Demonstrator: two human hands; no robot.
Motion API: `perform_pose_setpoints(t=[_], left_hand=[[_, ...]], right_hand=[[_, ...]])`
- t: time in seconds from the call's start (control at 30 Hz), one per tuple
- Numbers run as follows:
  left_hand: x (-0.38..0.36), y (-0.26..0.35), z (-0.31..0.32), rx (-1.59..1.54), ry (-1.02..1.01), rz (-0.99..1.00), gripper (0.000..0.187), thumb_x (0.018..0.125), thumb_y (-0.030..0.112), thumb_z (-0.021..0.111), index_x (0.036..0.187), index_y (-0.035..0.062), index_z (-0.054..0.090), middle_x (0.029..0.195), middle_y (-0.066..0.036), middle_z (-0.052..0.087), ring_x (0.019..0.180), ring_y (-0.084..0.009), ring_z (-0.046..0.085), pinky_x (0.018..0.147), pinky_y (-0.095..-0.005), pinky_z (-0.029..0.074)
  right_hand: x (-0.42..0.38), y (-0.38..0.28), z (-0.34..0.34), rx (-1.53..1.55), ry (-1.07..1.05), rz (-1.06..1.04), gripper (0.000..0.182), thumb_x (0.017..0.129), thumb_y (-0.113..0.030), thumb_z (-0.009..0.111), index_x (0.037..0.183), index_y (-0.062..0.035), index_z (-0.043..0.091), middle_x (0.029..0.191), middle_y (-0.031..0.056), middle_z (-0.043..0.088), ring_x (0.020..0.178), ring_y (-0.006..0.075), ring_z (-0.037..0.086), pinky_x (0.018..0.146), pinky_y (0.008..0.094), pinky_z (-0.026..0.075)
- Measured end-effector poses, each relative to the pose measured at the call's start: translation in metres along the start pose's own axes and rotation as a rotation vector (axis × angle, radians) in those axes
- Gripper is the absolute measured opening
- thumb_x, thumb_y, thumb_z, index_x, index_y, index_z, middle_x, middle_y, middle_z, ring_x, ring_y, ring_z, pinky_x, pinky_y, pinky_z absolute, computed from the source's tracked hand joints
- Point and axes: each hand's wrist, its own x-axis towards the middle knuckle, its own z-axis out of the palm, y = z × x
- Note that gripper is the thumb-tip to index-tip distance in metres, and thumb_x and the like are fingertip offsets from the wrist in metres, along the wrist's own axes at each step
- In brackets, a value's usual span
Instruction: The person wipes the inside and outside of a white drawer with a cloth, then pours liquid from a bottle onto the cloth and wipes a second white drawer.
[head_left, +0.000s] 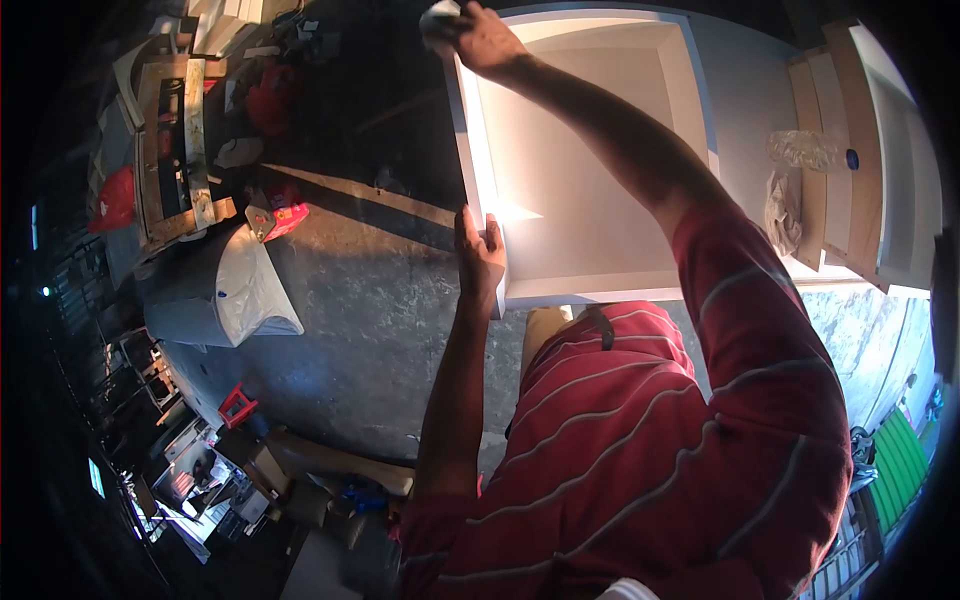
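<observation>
A large white open box [590, 298], like a cabinet or drawer shell, lies before me with its hollow side up. My left hand [482, 258] grips the left wall near its close corner, fingers and thumb on either side of the edge. Stretched across the box, my right hand [490, 42] is closed around a small whitish and dark pad [440, 27] at the far left corner. The pad's exact kind is unclear, since the fingers cover part of it. Bright light falls along the inner left side of the box.
Right of the box are a clear plastic bottle [808, 151], a crumpled bag [783, 213] and pale boards [845, 150]. A wooden frame [198, 150], a pink-red box [285, 216], a covered white piece [255, 290] and a red stool [238, 405] stand to the left.
</observation>
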Motion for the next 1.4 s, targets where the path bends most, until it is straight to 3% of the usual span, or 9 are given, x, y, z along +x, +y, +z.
perform_pose_setpoints(t=[0.1, 0.13, 0.33, 0.67, 0.73, 0.87, 1.07, 1.2, 1.4], left_hand=[[0.000, -0.004, 0.001, -0.001, -0.003, 0.022, 0.048, 0.093, 0.023, 0.048, 0.125, -0.0098, 0.034, 0.117, -0.029, 0.046, 0.103, -0.0398, 0.052, 0.083, -0.0404, 0.045], [0.000, -0.007, 0.002, 0.003, -0.023, 0.030, 0.048, 0.093, 0.023, 0.047, 0.127, -0.0088, 0.032, 0.116, -0.029, 0.046, 0.102, -0.0368, 0.053, 0.080, -0.0382, 0.047], [0.000, -0.002, 0.002, -0.007, -0.002, 0.042, 0.047, 0.092, 0.022, 0.049, 0.124, -0.0093, 0.036, 0.115, -0.030, 0.046, 0.103, -0.0435, 0.049, 0.085, -0.0439, 0.043], [0.000, 0.007, -0.001, 0.014, 0.025, 0.054, 0.043, 0.092, 0.021, 0.047, 0.123, -0.0076, 0.037, 0.113, -0.029, 0.047, 0.097, -0.0422, 0.053, 0.078, -0.0432, 0.046], [-0.001, 0.006, 0.000, 0.033, 0.027, 0.034, 0.043, 0.092, 0.022, 0.048, 0.124, -0.0069, 0.037, 0.113, -0.029, 0.047, 0.098, -0.0416, 0.053, 0.078, -0.0431, 0.046], [-0.001, 0.005, 0.001, 0.048, 0.043, 0.069, 0.044, 0.093, 0.022, 0.048, 0.124, -0.0061, 0.037, 0.113, -0.028, 0.047, 0.097, -0.0407, 0.054, 0.077, -0.0419, 0.047], [0.003, -0.007, 0.007, 0.046, 0.033, 0.082, 0.046, 0.093, 0.022, 0.048, 0.127, -0.0056, 0.035, 0.116, -0.028, 0.046, 0.100, -0.0406, 0.053, 0.081, -0.0418, 0.045], [0.004, -0.009, 0.005, 0.017, -0.016, 0.048, 0.049, 0.093, 0.023, 0.046, 0.129, -0.0064, 0.032, 0.123, -0.031, 0.041, 0.110, -0.0435, 0.046, 0.089, -0.0433, 0.041], [0.001, -0.003, 0.003, 0.058, 0.005, 0.024, 0.052, 0.093, 0.025, 0.046, 0.129, -0.0088, 0.031, 0.124, -0.031, 0.041, 0.112, -0.0429, 0.045, 0.090, -0.0433, 0.040]], right_hand=[[0.021, -0.013, -0.034, 0.020, 0.253, 0.148, 0.026, 0.086, -0.016, 0.051, 0.108, -0.0053, 0.060, 0.116, 0.0167, 0.056, 0.100, 0.0315, 0.056, 0.074, 0.0404, 0.046], [0.011, -0.014, -0.023, 0.063, 0.250, 0.130, 0.034, 0.079, -0.009, 0.056, 0.113, -0.0162, 0.059, 0.112, 0.0035, 0.058, 0.106, 0.0212, 0.050, 0.091, 0.0349, 0.039], [-0.043, -0.040, -0.021, -0.016, -0.156, -0.239, 0.034, 0.082, -0.010, 0.050, 0.111, -0.0259, 0.061, 0.121, 0.0031, 0.053, 0.100, 0.0245, 0.048, 0.084, 0.0354, 0.044], [-0.076, 0.098, -0.054, -0.303, -0.140, 0.076, 0.044, 0.087, -0.014, 0.042, 0.129, -0.0256, 0.048, 0.126, 0.0039, 0.052, 0.107, 0.0224, 0.049, 0.098, 0.0384, 0.035], [-0.084, 0.149, -0.087, -0.383, -0.248, 0.330, 0.031, 0.087, -0.029, 0.040, 0.095, -0.0175, 0.067, 0.099, 0.0045, 0.065, 0.098, 0.0254, 0.054, 0.093, 0.0427, 0.038], [-0.105, 0.190, -0.174, -0.674, 0.113, 0.603, 0.021, 0.079, -0.019, 0.052, 0.093, -0.0137, 0.066, 0.091, 0.0116, 0.064, 0.088, 0.0326, 0.056, 0.074, 0.0422, 0.047], [-0.137, 0.166, -0.102, -0.499, 0.063, 0.619, 0.020, 0.074, -0.010, 0.055, 0.088, -0.0106, 0.069, 0.110, 0.0133, 0.053, 0.099, 0.0364, 0.049, 0.079, 0.0441, 0.045], [-0.069, 0.072, -0.050, -0.133, 0.460, 0.470, 0.022, 0.075, -0.006, 0.057, 0.092, 0.0060, 0.063, 0.108, 0.0201, 0.053, 0.102, 0.0369, 0.050, 0.087, 0.0443, 0.042], [-0.015, -0.023, -0.023, -0.001, -0.192, 0.232, 0.028, 0.085, -0.025, 0.047, 0.094, -0.0092, 0.068, 0.125, 0.0107, 0.043, 0.117, 0.0263, 0.039, 0.094, 0.0379, 0.037]])
